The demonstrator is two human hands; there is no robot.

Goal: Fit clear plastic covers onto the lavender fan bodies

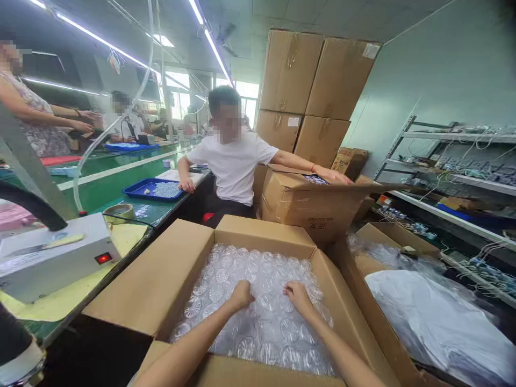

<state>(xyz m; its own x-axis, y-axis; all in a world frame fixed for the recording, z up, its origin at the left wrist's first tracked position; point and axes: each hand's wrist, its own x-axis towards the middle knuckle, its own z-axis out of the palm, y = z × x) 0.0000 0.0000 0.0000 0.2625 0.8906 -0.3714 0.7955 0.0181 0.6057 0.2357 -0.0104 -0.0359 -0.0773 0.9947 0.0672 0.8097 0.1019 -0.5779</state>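
Packaging [266, 302] of clear plastic lies inside the open carton [262, 230], beneath your hands and spread between them; neither hand is clearly nearer, and no long axis stands out. Your left hand [242, 294] is curled, your right hand [297, 294] has its fingers bent inward; whether either pinches the packaging, I cannot tell. Surface glossy, wrinkled, with rows of round, ribbed forms; carton walls matt brown cardboard

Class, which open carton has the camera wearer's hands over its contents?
The front-centre carton: left hand and right hand over clear plastic; others have neither.
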